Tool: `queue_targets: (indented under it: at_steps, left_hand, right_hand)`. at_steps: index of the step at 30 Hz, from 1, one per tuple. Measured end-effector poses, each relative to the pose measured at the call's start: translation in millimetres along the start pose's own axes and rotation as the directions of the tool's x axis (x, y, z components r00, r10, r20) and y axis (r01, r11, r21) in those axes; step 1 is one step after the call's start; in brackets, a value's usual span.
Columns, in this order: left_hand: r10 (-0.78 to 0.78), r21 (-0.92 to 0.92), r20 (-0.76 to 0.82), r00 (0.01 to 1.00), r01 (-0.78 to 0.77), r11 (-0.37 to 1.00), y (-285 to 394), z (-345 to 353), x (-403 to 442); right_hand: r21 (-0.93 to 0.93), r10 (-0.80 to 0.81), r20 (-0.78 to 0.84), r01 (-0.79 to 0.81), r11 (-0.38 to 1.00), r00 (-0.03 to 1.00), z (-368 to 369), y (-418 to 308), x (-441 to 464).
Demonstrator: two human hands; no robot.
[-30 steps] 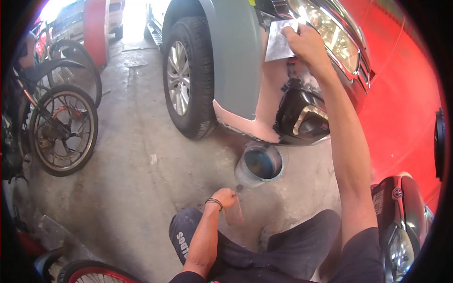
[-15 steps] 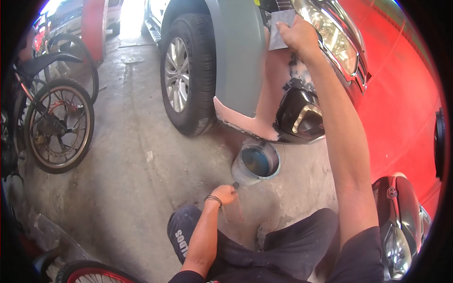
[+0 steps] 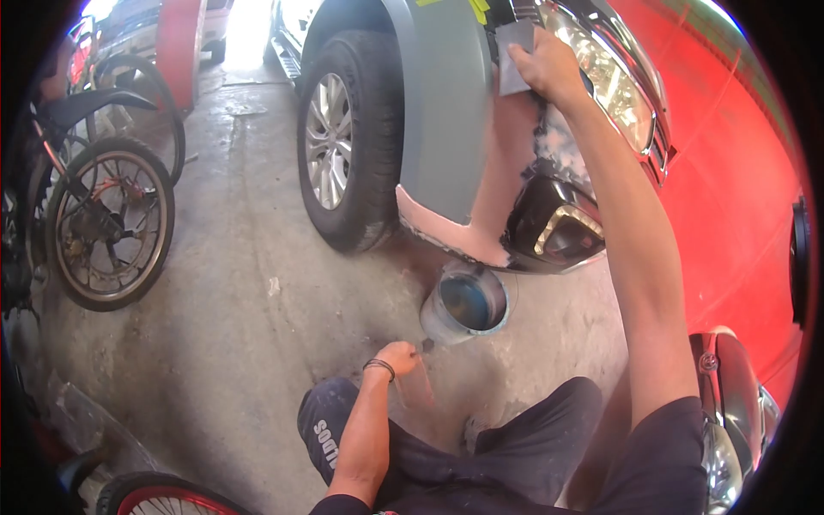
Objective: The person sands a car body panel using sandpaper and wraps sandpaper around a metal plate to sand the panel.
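While right hand [image 3: 552,69] grips grey sheet [image 3: 513,35] by one side, left hand [image 3: 398,357] pinching translucent sheet [image 3: 416,386], hanging below

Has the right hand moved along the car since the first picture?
Yes. Judged against the car's lower lamp, the right hand has moved slightly upward, farther from it, together with the flat grey sheet.

"What colour is the car panel [image 3: 442,129]?"
"Grey, with a pink patch [image 3: 481,242] along its lower edge."
"The sheet [image 3: 510,74]?"
"Plain grey."
"And the bucket [image 3: 439,318]?"
"Pale outside, bluish inside."
"Trousers [image 3: 534,433]?"
"Dark, with white letters [image 3: 324,440]."
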State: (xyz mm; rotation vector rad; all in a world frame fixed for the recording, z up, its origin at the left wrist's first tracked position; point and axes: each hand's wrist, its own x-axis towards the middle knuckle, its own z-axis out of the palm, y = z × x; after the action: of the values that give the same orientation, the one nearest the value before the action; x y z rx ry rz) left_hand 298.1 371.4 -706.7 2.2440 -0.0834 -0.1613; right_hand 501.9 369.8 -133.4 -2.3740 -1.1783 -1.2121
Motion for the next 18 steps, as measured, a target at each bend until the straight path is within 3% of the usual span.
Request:
queue_targets:
  at_steps: [3,10,12,15,18]
  left_hand:
    - [-0.004,-0.034,-0.019,1.000,0.003,0.999,0,-2,-3]
    - [-0.028,0.009,0.036,0.999,0.028,1.000,7,-5,-3]
    - [0.014,-0.026,-0.041,0.999,-0.015,1.000,-1,4,3]
    - [0.023,-0.009,-0.036,0.999,-0.023,1.000,-6,2,4]
    - [-0.045,-0.040,-0.020,0.999,0.045,0.998,1,-11,-8]
  right_hand:
    - [-0.019,0.065,0.023,-0.064,0.998,0.998,-5,-2,-13]
    - [0.055,0.043,0.080,-0.048,0.997,0.996,-7,-3,2]
    - [0.063,0.037,0.061,-0.041,0.997,0.997,-12,-8,5]
    - [0.092,0.087,0.092,-0.096,0.991,0.992,-10,-13,8]
    - [-0.053,0.056,0.083,-0.052,0.997,0.995,-12,-9,10]
